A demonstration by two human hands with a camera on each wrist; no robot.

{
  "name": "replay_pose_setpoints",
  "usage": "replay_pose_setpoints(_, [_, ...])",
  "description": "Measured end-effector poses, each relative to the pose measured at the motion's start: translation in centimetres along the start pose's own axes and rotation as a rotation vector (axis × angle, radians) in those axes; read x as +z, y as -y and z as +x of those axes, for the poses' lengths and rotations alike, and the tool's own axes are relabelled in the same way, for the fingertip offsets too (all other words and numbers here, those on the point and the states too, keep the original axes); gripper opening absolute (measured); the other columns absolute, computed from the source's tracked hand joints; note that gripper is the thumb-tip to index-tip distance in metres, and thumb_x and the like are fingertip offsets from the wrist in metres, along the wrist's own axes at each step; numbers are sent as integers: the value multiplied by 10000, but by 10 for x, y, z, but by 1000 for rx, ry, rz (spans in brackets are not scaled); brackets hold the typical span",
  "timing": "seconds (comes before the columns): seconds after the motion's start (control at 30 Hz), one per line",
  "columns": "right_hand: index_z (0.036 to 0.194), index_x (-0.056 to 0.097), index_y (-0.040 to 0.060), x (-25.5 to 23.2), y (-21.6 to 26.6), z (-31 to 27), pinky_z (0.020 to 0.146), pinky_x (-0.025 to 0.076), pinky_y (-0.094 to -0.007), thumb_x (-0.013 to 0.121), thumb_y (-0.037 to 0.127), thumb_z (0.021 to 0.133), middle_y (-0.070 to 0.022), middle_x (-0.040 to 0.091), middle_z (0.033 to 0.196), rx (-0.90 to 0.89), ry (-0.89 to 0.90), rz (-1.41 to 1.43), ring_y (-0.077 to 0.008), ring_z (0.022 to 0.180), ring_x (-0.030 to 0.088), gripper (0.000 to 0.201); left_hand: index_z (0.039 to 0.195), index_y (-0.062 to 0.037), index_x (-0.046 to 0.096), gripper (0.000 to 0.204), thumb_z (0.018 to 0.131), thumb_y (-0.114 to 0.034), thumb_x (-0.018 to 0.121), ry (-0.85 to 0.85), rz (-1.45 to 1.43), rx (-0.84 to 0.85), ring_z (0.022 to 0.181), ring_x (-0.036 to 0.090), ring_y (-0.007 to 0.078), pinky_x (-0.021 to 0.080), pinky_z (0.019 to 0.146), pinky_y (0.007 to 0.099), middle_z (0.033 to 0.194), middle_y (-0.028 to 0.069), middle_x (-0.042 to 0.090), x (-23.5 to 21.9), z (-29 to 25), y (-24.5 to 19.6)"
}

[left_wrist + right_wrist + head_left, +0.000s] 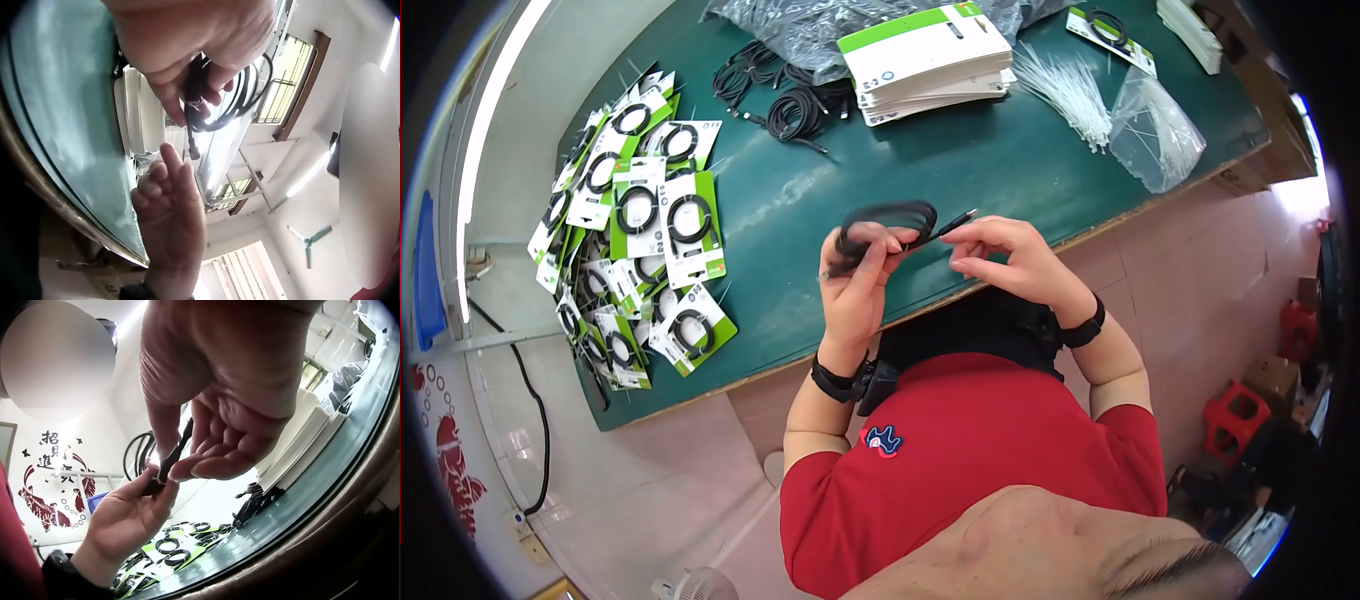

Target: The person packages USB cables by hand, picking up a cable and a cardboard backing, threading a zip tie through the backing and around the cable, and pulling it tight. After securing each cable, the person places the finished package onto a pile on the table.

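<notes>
A coiled black cable (890, 215) is pinched between the thumb and fingers of the left hand (860, 285), above the table's near edge. One end with a plug (960, 222) points toward the right hand (1015, 260), whose thumb and index finger are parted beside it. Seen from the left wrist, the left hand (194, 44) holds the coil (240, 100), bound by a thin tie, and the right hand (172, 212) is just below the plug (194, 152). In the right wrist view the right hand (231, 381) partly covers the cable; contact is unclear.
Carded cables (640, 210) lie piled on the left of the green table (800, 290). Loose coils (795, 115), a stack of cards (930, 60), white ties (1070, 95), a clear bag (1155, 135) and grey plastic wrap (790, 30) lie along the far side.
</notes>
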State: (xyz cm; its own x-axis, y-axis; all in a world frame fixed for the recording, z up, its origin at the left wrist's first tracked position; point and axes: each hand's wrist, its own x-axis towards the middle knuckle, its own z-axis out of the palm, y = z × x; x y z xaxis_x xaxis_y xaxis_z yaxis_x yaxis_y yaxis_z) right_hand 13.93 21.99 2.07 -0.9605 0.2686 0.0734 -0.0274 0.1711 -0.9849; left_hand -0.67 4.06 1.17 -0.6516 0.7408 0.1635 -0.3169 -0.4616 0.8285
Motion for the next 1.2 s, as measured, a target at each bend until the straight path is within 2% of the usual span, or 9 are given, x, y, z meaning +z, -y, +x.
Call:
replay_pose_setpoints(0.07, [1163, 690, 10, 0, -2, -1, 714, 539, -266, 675, 37, 915, -49, 686, 941, 66, 14, 176, -122, 835, 664, 250, 972, -12, 612, 76, 989, 5, 539, 61, 98, 59, 1086, 649, 302, 551, 928, 461, 1029, 112, 614, -1, 2, 2])
replay_pose_setpoints(0.17, [1180, 685, -1, 2, -2, -1, 777, 527, -271, 657, 4, 908, -77, 687, 1001, -13, -4, 150, -150, 915, 654, 274, 890, -11, 647, 105, 922, 70, 588, 357, 398, 352, 1104, 645, 319, 522, 956, 460, 1042, 125, 625, 1, 6, -1])
replay_pose_setpoints(0.33, [1215, 663, -2, 4, -9, 0, 900, 546, -297, 583, -67, 930, -107, 654, 1147, -131, 41, 182, -180, 1019, 664, 304, 814, -17, 664, 141, 846, 115, 626, 473, 516, 415, 1119, 642, 331, 512, 980, 466, 1054, 135, 632, 5, 2, -1])
replay_pose_setpoints(0.6, [1245, 647, 8, 2, -4, -1, 922, 535, -308, 566, -96, 912, -124, 645, 1171, -146, 51, 158, -209, 1109, 639, 358, 807, -14, 677, 130, 788, 113, 655, 562, 682, 528, 1131, 638, 354, 501, 995, 481, 1055, 136, 632, 7, 4, -2])
replay_pose_setpoints(0.77, [1267, 630, 24, 6, -10, 0, 907, 534, -304, 592, -69, 909, -129, 633, 1185, -229, 12, 77, -208, 1101, 636, 372, 824, -11, 672, 95, 823, 82, 652, 479, 588, 485, 1125, 641, 337, 518, 957, 447, 1059, 138, 639, 11, 3, 2])
replay_pose_setpoints(0.87, [1307, 586, 6, 17, -6, 4, 873, 496, -284, 646, 1, 917, -83, 639, 1023, -359, -108, 11, -167, 995, 621, 395, 891, -6, 669, 77, 880, 60, 631, 396, 513, 448, 1120, 644, 309, 522, 942, 418, 1047, 130, 649, 16, 2, 6])
replay_pose_setpoints(0.97, [1310, 575, 11, 25, -11, 14, 791, 486, -241, 631, 26, 944, -47, 615, 965, -304, -251, 39, -123, 933, 611, 371, 1168, 2, 614, 192, 981, -7, 574, 19, 209, -60, 1086, 647, 248, 518, 931, 375, 1005, 100, 661, 27, 3, 13])
replay_pose_setpoints(1.1, [1298, 583, 17, 37, -3, 32, 653, 432, -187, 602, 103, 993, -2, 587, 900, -212, -442, 271, -60, 814, 569, 318, 1400, 9, 448, 383, 1041, -98, 526, -79, 21, -6, 1030, 649, 200, 511, 937, 357, 943, 61, 648, 45, 17, 10])
replay_pose_setpoints(1.2, [1292, 592, 20, 37, 4, 44, 581, 384, -167, 575, 180, 1024, 19, 573, 863, -178, -531, 377, -31, 742, 528, 313, 1455, -2, 390, 450, 1046, -131, 527, -111, -47, 63, 933, 637, 172, 515, 907, 348, 895, 39, 616, 52, 27, 22])
